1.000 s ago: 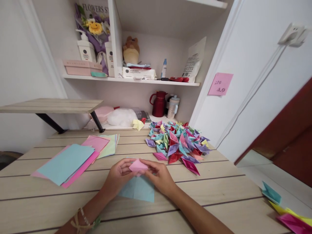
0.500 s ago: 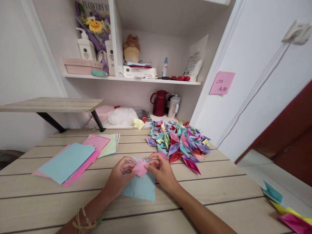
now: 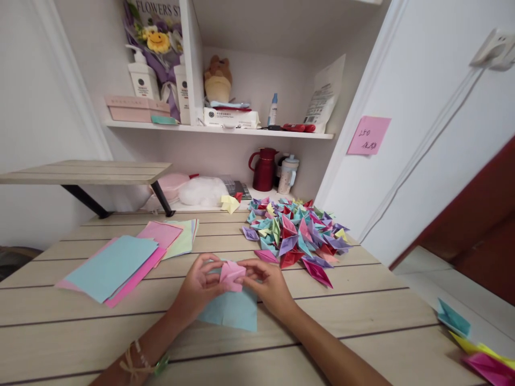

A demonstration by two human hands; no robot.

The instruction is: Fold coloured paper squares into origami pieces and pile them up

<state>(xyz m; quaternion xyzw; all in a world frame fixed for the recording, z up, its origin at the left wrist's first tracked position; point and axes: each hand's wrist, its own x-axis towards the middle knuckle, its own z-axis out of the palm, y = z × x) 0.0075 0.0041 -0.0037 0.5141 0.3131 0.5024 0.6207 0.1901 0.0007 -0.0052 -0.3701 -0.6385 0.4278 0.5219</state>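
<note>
A small folded pink paper is pinched between both hands near the middle of the table. My left hand grips its left side, thumb in front and fingers curled behind. My right hand holds the right side, with the thumb on the front face. Under the hands a light blue paper sheet lies flat, partly covered by them. Beyond my right hand is a heap of folded paper boats in many colours. One magenta boat lies just past the right fingers.
Stacked coloured sheets lie on the left, near a small raised wooden shelf. A crumpled yellow paper and a dark red jug are at the back. More folded papers appear at the lower right.
The pink paper has turned in the fingers and now shows a broader, squarer face. My right hand's fingers have come down closer around it, uncovering the magenta boat behind.
</note>
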